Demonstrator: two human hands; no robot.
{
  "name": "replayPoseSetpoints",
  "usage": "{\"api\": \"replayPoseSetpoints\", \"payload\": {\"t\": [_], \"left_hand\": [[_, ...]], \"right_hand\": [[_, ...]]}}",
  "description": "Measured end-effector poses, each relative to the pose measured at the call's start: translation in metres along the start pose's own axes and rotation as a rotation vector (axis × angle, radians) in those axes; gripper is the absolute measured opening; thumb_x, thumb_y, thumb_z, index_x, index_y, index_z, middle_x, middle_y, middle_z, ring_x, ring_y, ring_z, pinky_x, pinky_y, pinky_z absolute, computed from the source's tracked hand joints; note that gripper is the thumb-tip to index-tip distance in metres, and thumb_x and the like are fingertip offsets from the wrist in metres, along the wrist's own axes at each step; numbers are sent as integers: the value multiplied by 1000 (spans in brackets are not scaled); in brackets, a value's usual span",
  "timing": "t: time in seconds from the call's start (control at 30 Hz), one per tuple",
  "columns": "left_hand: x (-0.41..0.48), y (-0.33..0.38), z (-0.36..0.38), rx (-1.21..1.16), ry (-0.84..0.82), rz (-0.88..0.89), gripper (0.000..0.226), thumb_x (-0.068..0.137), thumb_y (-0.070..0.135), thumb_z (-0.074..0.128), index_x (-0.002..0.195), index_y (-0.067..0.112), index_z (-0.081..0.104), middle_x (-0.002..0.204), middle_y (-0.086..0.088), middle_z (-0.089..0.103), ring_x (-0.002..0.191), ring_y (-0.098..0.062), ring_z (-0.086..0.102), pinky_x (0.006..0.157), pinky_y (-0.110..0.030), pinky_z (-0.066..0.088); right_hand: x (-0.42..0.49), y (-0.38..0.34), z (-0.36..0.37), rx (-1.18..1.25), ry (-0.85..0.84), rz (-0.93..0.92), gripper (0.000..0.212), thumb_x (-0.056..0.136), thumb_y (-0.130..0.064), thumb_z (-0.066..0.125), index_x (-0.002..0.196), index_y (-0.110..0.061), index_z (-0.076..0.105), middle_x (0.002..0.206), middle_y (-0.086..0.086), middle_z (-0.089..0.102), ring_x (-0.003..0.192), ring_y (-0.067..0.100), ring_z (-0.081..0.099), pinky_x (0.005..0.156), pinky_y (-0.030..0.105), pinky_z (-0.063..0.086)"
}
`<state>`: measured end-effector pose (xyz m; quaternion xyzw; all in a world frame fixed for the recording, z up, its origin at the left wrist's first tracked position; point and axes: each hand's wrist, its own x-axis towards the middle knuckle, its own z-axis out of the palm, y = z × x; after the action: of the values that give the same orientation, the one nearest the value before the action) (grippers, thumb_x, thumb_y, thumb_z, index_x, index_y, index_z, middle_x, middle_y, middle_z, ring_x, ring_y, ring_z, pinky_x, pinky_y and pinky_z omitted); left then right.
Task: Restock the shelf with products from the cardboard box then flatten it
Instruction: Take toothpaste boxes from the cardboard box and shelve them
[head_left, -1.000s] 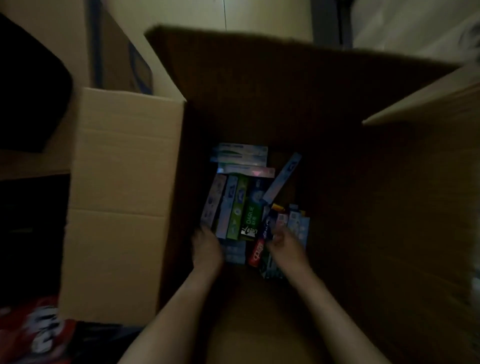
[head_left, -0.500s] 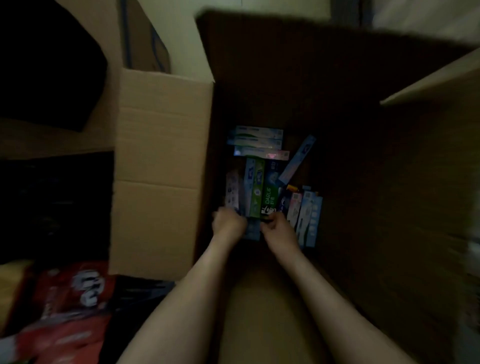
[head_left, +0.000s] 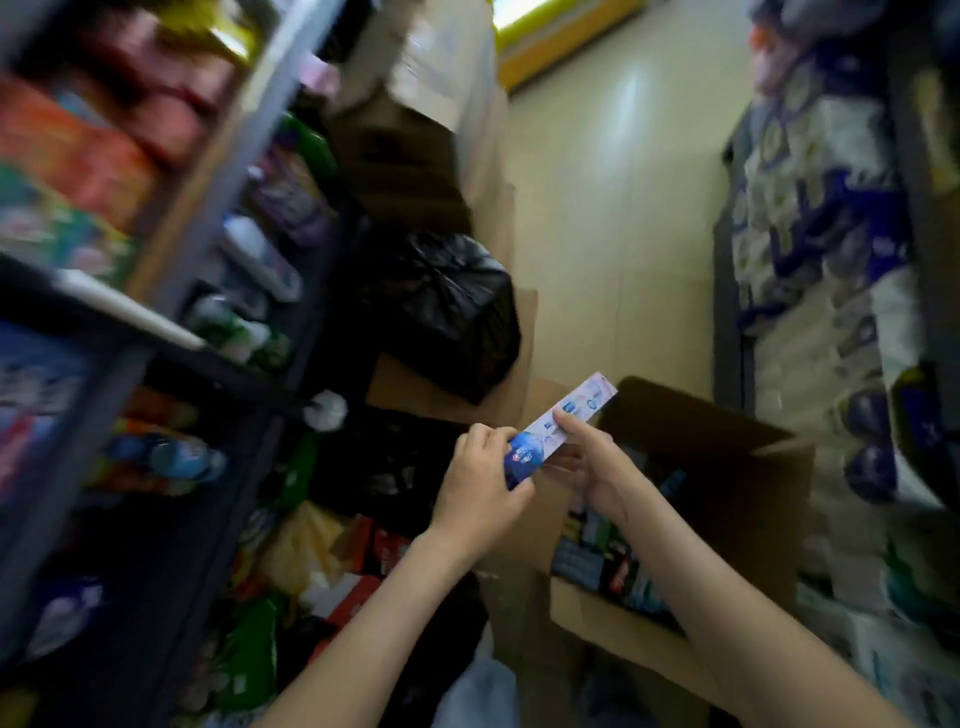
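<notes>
Blue-and-white toothpaste carton (head_left: 589, 401) gripped at opposite ends by left hand (head_left: 480, 486) and right hand (head_left: 595, 465) near open cardboard box (head_left: 592, 613).

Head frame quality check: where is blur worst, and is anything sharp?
Head view: motion blur smears the stocked metal shelf at left; the long blue-and-white carton held by the left hand and right hand is sharpest, its print unreadable; glare streaks the glossy cream floor; the open brown cardboard box is dim inside.
</notes>
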<state>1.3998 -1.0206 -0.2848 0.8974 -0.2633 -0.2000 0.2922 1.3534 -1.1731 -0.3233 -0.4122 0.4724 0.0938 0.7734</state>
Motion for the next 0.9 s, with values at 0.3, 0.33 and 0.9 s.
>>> {"api": "replayPoseSetpoints", "payload": {"t": [0.3, 0.33, 0.9], "left_hand": [[-125, -71, -250, -490, 573, -135, 41, 61, 32, 77, 97, 37, 58, 95, 9, 65, 87, -5, 62, 81, -20, 48], [-140, -78, -266, -530, 672, -161, 43, 61, 32, 78, 98, 35, 56, 95, 9, 64, 86, -3, 61, 79, -16, 47], [-356, -154, -403, -432, 1625, -389, 24, 90, 24, 61, 110, 20, 49, 98, 19, 55, 84, 22, 53, 72, 2, 39]], "right_hand": [[-111, -61, 222, -106, -300, -265, 41, 89, -18, 57, 127, -21, 42, 111, 7, 55, 90, 21, 59, 78, 33, 50], [-122, -56, 247, -134, -344, -286, 30, 89, -19, 56, 118, -20, 48, 106, 6, 57, 89, 20, 59, 79, 32, 50], [-256, 39, 507, -973, -911, -860, 20, 91, -35, 58, 92, -18, 49, 92, 4, 55, 80, 16, 54, 71, 32, 43]]}}
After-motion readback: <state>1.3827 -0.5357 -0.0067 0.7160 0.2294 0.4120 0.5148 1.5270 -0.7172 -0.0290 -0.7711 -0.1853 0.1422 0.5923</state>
